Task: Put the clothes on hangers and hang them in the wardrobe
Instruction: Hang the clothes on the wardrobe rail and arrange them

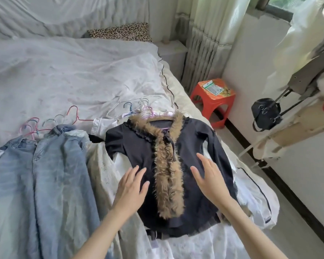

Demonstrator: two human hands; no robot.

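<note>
A dark cardigan with brown fur trim (138,146) lies flat on the bed, front up, over pale clothes. My left hand (132,186) rests flat on its left side, fingers spread. My right hand (209,181) hovers or rests on its right side, also open. Blue jeans (45,174) lie to the left. Several wire hangers (75,114) in pink, blue, red and white lie scattered beyond the clothes. A white garment (103,125) peeks out behind the cardigan's shoulder.
The bed's white duvet (73,71) stretches back to a leopard-print pillow (120,32). A red plastic stool (212,101) stands on the floor to the right of the bed. Hanging clothes and a black bag (266,113) fill the right edge.
</note>
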